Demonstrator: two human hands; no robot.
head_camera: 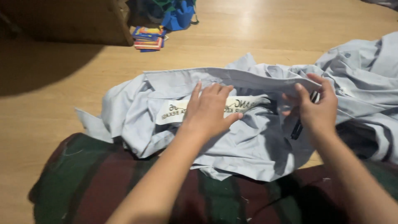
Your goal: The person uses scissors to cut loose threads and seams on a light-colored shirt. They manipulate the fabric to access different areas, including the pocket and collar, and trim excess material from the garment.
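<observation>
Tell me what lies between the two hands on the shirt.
In the head view, between the left hand and the right hand lies the light blue shirt itself: its collar band and a white printed label along it.

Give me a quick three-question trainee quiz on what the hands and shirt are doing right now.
1. True or false: the left hand lies flat on the pale blue shirt.
2. What does the right hand pinch? A) collar edge B) stack of books C) blue bag
3. What surface lies under the shirt?

Key: 1 true; 2 A; 3 the wooden floor, with a plaid cloth at the near edge.
</observation>
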